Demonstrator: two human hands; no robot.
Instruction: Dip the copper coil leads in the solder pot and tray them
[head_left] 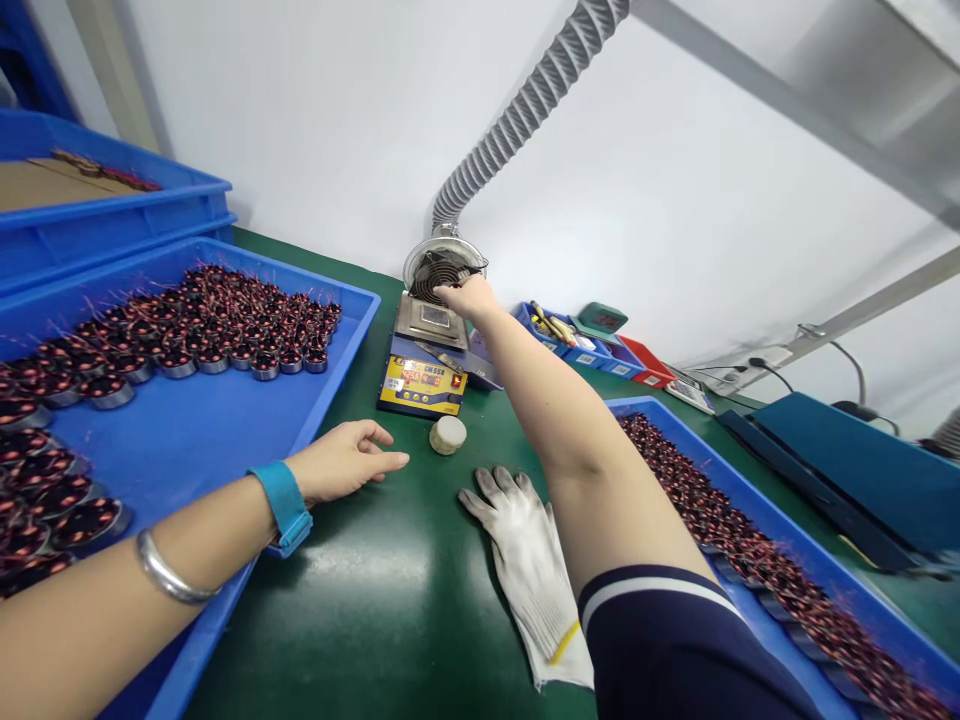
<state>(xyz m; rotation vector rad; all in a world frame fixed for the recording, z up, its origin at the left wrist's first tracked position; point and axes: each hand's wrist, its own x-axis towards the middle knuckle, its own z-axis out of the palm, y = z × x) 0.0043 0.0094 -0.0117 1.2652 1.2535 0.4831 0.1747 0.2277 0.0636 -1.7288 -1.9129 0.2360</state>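
Observation:
My left hand [349, 462] hovers over the green bench, fingers loosely apart and nothing in them. Just right of it sits a small round whitish block [448, 435]. My right hand [469, 297] is stretched out to the front of the round extractor hood [446, 270], its fingers bent together; what they hold, if anything, I cannot make out. Below that hand is a heated pot unit with a metal top [429, 318] and a yellow front panel [421, 386] with lit red digits. A metal strip like tweezers [439, 356] lies across the unit.
A blue tray [247, 440] of wired round parts [214, 350] is at left, with stacked bins [187, 205] behind. White gloves [525, 560] lie under my right arm. Another full blue tray [649, 405] is at right, near small bins [589, 355] and a teal machine [855, 470].

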